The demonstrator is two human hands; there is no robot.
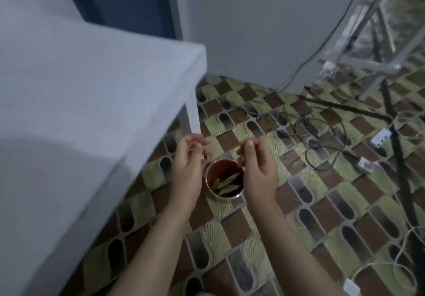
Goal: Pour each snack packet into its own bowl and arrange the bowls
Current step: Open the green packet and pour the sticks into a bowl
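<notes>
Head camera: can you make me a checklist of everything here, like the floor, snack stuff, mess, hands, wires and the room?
Surface: patterned floor; white table at left.
Job's things: round bin on the floor with what look like packets inside; no bowls seen.
Clutter: nothing seen beyond the cables.
Hands: left hand and right hand above the bin, fingers loosely curled, holding nothing.
Cables: tangled cables, power strips.
Surroundings: white wall, metal frame.

Our left hand [187,165] and right hand [258,167] flank container [224,181] on floor [287,215] — packets [226,181] inside; table [80,88] left, cables [310,130] behind right.
</notes>
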